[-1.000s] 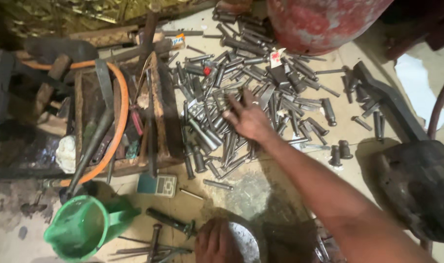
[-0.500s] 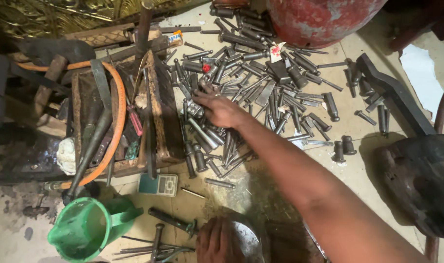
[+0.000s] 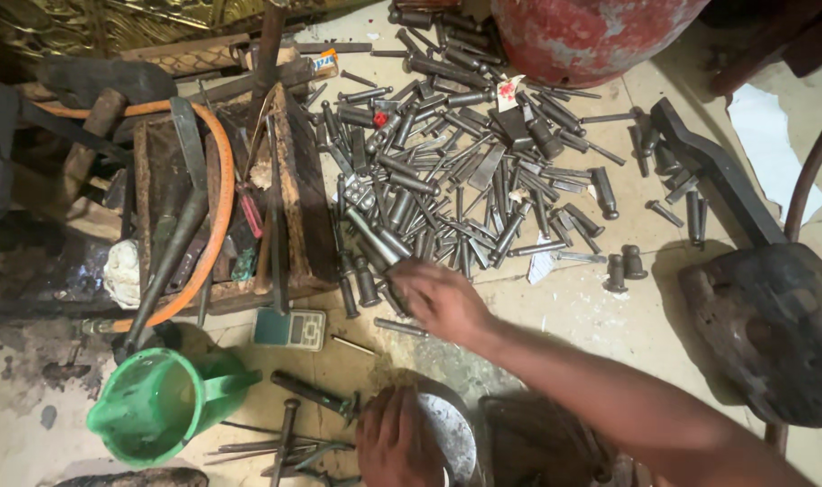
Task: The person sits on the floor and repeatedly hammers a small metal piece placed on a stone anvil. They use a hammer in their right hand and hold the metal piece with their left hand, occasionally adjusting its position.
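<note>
- My right hand (image 3: 440, 298) sits just below the centre of the frame, palm down, fingers pointing toward the upper left, blurred.
- Its bare forearm runs down to the lower right corner.
- My left hand (image 3: 395, 442) rests at the bottom edge, fingers curled, knuckles up.

Your right hand pulls back from the heap toward its near edge

A second ago your right hand (image 3: 443, 298) lay spread in the middle of the pile of metal punches (image 3: 465, 171); half a second ago it had slid toward the wooden tray (image 3: 298, 216); now it sits at the pile's near edge, blurred, fingers curled over the punches there; whether it grips one cannot be told.
</note>
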A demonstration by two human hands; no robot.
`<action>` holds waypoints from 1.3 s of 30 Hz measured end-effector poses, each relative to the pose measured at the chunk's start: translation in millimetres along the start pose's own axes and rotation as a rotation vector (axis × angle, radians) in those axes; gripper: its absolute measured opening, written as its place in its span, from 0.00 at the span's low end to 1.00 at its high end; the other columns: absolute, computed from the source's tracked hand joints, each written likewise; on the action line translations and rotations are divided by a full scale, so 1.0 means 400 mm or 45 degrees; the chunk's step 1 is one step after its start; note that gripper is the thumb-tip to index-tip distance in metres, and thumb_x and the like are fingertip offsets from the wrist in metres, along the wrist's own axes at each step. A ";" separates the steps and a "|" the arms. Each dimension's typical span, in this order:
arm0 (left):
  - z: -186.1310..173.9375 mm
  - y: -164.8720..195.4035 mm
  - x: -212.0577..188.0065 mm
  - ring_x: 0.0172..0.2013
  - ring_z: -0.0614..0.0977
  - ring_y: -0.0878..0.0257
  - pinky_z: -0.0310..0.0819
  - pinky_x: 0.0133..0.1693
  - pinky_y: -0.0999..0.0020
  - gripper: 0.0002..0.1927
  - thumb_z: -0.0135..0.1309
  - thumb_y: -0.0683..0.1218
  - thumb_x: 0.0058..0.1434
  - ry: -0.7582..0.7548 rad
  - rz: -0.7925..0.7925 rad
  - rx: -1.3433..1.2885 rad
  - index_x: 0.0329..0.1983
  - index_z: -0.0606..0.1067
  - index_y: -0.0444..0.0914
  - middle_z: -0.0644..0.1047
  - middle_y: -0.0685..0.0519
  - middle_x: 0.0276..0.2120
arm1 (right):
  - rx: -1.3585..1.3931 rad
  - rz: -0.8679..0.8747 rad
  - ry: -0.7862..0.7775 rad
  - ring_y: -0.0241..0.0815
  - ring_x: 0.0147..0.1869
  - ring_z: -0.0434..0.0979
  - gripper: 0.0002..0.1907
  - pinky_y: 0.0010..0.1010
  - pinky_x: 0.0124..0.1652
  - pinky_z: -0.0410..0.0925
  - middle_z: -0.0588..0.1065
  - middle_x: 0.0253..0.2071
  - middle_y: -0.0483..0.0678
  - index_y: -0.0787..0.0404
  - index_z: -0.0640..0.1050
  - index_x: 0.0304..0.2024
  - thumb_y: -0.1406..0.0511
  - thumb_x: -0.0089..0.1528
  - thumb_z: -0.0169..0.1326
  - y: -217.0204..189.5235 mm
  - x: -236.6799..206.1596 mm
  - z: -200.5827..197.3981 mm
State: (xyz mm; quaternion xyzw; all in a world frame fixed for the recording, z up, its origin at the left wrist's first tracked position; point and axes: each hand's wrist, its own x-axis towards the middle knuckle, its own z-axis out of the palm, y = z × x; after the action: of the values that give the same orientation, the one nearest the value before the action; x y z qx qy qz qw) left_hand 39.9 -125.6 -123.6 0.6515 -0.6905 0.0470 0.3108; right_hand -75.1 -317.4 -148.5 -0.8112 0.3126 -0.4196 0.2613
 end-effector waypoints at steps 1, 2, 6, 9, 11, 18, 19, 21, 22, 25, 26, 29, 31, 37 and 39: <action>-0.004 0.007 0.003 0.50 0.81 0.45 0.71 0.54 0.48 0.19 0.52 0.44 0.56 -0.016 -0.042 0.014 0.50 0.79 0.33 0.81 0.44 0.46 | 0.105 0.103 -0.091 0.47 0.48 0.83 0.11 0.34 0.47 0.78 0.80 0.49 0.55 0.67 0.80 0.47 0.74 0.64 0.50 -0.021 -0.028 -0.014; -0.009 0.012 0.005 0.50 0.81 0.45 0.71 0.54 0.48 0.20 0.52 0.44 0.55 -0.033 -0.087 0.029 0.50 0.79 0.33 0.81 0.44 0.46 | 0.213 0.206 -0.184 0.45 0.44 0.84 0.10 0.31 0.42 0.78 0.80 0.46 0.54 0.66 0.81 0.46 0.73 0.66 0.50 -0.044 -0.060 -0.028; -0.027 0.030 0.015 0.51 0.81 0.45 0.70 0.55 0.47 0.19 0.52 0.43 0.56 -0.034 -0.108 0.009 0.50 0.78 0.33 0.81 0.43 0.47 | 0.318 0.497 -0.471 0.44 0.40 0.86 0.11 0.33 0.40 0.82 0.82 0.47 0.52 0.61 0.81 0.50 0.66 0.67 0.54 -0.155 -0.222 -0.108; -0.038 0.036 0.018 0.52 0.81 0.45 0.70 0.55 0.48 0.19 0.52 0.42 0.56 -0.061 -0.124 0.000 0.51 0.78 0.32 0.81 0.43 0.47 | 0.234 0.361 -0.537 0.48 0.45 0.85 0.14 0.41 0.45 0.78 0.82 0.52 0.56 0.61 0.83 0.52 0.63 0.67 0.56 -0.215 -0.313 -0.155; -0.041 0.037 0.019 0.52 0.80 0.44 0.70 0.54 0.47 0.20 0.52 0.42 0.55 -0.097 -0.122 -0.017 0.51 0.77 0.31 0.81 0.42 0.47 | 0.484 0.305 -0.426 0.55 0.57 0.80 0.15 0.45 0.52 0.74 0.80 0.55 0.60 0.66 0.82 0.52 0.62 0.69 0.54 -0.207 -0.326 -0.181; -0.036 0.043 0.013 0.51 0.80 0.45 0.70 0.54 0.48 0.18 0.53 0.42 0.55 -0.099 -0.142 0.019 0.49 0.78 0.34 0.82 0.44 0.46 | -0.502 0.378 -0.193 0.60 0.80 0.57 0.22 0.43 0.62 0.71 0.66 0.73 0.57 0.62 0.79 0.29 0.56 0.71 0.46 0.086 -0.090 -0.280; -0.034 0.043 0.012 0.51 0.81 0.45 0.70 0.54 0.48 0.19 0.53 0.42 0.55 -0.092 -0.130 0.027 0.50 0.79 0.34 0.82 0.44 0.46 | -0.646 0.366 -0.111 0.66 0.76 0.56 0.20 0.50 0.61 0.67 0.64 0.70 0.65 0.66 0.78 0.44 0.55 0.69 0.47 0.120 -0.054 -0.278; -0.027 0.041 0.011 0.50 0.81 0.46 0.71 0.53 0.48 0.19 0.54 0.43 0.55 -0.079 -0.118 0.044 0.49 0.79 0.34 0.82 0.44 0.45 | -0.886 0.404 -0.094 0.71 0.71 0.56 0.28 0.59 0.61 0.62 0.63 0.66 0.72 0.68 0.77 0.57 0.52 0.66 0.49 0.158 0.008 -0.235; -0.024 0.040 0.010 0.50 0.82 0.46 0.71 0.53 0.49 0.18 0.54 0.43 0.55 -0.075 -0.117 0.050 0.49 0.79 0.34 0.82 0.45 0.44 | -0.984 0.462 -0.161 0.70 0.71 0.58 0.27 0.62 0.62 0.61 0.64 0.66 0.70 0.65 0.78 0.54 0.50 0.66 0.49 0.164 0.032 -0.207; -0.011 0.036 0.008 0.49 0.82 0.47 0.72 0.53 0.50 0.16 0.53 0.42 0.56 0.003 -0.053 0.039 0.48 0.79 0.34 0.82 0.45 0.43 | -0.874 0.432 -0.154 0.66 0.74 0.63 0.21 0.62 0.67 0.60 0.68 0.66 0.63 0.59 0.77 0.53 0.52 0.69 0.45 0.145 0.067 -0.132; -0.009 0.034 0.007 0.49 0.82 0.47 0.73 0.53 0.50 0.15 0.53 0.42 0.57 0.036 -0.025 0.031 0.47 0.79 0.34 0.82 0.45 0.43 | -0.502 0.551 -0.177 0.65 0.70 0.67 0.26 0.59 0.65 0.65 0.67 0.67 0.65 0.61 0.73 0.60 0.50 0.70 0.44 0.130 0.076 -0.110; -0.006 0.034 0.004 0.49 0.82 0.47 0.73 0.52 0.49 0.16 0.54 0.42 0.54 -0.051 -0.057 0.066 0.46 0.81 0.34 0.82 0.45 0.42 | -0.512 0.303 -0.119 0.67 0.66 0.68 0.28 0.62 0.62 0.65 0.68 0.63 0.70 0.65 0.74 0.59 0.50 0.67 0.50 0.094 0.088 -0.058; -0.006 0.036 0.004 0.49 0.82 0.47 0.73 0.53 0.50 0.17 0.54 0.41 0.54 -0.041 -0.069 0.055 0.46 0.81 0.34 0.83 0.46 0.43 | -0.683 0.080 -0.057 0.66 0.67 0.68 0.24 0.62 0.63 0.64 0.69 0.62 0.68 0.63 0.77 0.56 0.54 0.66 0.54 0.077 0.082 -0.046; -0.019 0.046 0.007 0.49 0.82 0.48 0.73 0.54 0.50 0.15 0.54 0.41 0.57 -0.011 -0.112 0.049 0.47 0.80 0.35 0.82 0.47 0.43 | -0.271 0.404 0.129 0.52 0.53 0.80 0.19 0.36 0.51 0.77 0.75 0.59 0.58 0.63 0.78 0.55 0.70 0.62 0.48 0.145 0.023 -0.130; -0.024 0.044 0.010 0.49 0.82 0.47 0.72 0.54 0.49 0.16 0.55 0.41 0.56 -0.016 -0.089 0.025 0.48 0.80 0.34 0.82 0.46 0.43 | -0.498 0.283 0.393 0.57 0.51 0.80 0.18 0.41 0.49 0.75 0.77 0.52 0.59 0.64 0.80 0.51 0.74 0.59 0.49 0.220 0.006 -0.227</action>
State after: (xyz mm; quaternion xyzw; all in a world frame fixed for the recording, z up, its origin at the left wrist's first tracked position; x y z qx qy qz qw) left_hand 27.0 -122.2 -107.9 0.6786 -0.6686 0.0389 0.3015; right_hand -176.1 -392.9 -161.2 -0.7335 0.5107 -0.4386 0.0934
